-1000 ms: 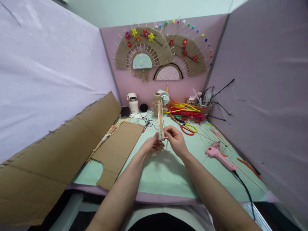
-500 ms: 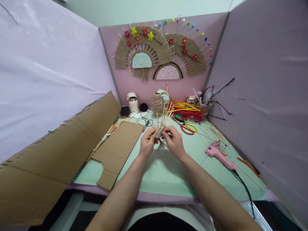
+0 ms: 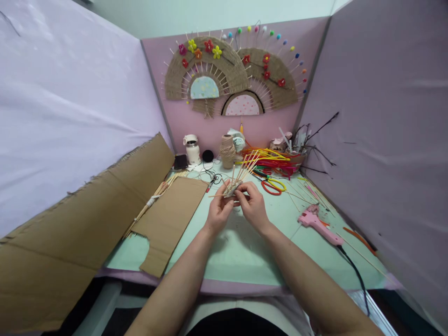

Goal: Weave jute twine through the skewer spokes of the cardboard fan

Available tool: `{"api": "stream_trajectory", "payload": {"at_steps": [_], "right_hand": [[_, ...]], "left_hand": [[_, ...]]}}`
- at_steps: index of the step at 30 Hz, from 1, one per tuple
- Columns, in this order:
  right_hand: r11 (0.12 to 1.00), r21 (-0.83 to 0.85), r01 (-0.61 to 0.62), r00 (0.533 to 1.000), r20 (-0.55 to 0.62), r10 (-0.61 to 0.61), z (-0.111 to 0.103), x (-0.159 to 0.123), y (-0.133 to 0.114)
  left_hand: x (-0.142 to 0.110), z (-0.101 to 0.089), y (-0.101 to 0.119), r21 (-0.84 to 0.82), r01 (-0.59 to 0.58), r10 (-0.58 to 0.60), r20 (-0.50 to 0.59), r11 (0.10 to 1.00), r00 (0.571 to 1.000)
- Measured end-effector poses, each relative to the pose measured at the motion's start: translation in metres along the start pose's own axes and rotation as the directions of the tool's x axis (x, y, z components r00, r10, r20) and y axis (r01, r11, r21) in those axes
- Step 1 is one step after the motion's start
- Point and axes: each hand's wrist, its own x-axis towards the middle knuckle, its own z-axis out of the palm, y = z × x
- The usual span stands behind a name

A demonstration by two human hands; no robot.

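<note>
One light-looking fan [image 3: 236, 185] is pinched by the left hand [image 3: 217, 212] and right hand [image 3: 252, 205]. Its thin sticks [image 3: 247, 168] could snap; the base [image 3: 231, 191] between the hands is best held.

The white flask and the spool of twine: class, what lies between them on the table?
In the head view, a round black object sits between the flask and the spool of twine, with something flat and white just in front.

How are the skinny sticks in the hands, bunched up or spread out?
Spread out: the skinny sticks fan apart, with gaps between their tips.
</note>
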Motion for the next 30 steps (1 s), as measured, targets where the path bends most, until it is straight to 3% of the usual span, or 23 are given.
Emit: {"api": "stream_trajectory", "payload": {"at_steps": [9, 19, 30], "right_hand": [[0.997, -0.036, 0.065, 0.997, -0.027, -0.066, 0.0012, 0.0003, -0.0004], [0.995, -0.002, 0.100, 0.983, -0.156, -0.099, -0.0003, -0.0038, -0.0065], [0.981, 0.128, -0.146, 0.985, -0.070, 0.156, 0.0007, -0.0022, -0.0021]], "left_hand": [[0.0026, 0.0037, -0.0029, 0.029, -0.073, 0.075, -0.055, 0.997, 0.996], [0.0028, -0.0007, -0.0002, 0.107, -0.099, 0.112, -0.124, 0.989, 0.986], [0.0021, 0.0009, 0.0005, 0.061, -0.046, 0.055, -0.158, 0.997, 0.986]]}}
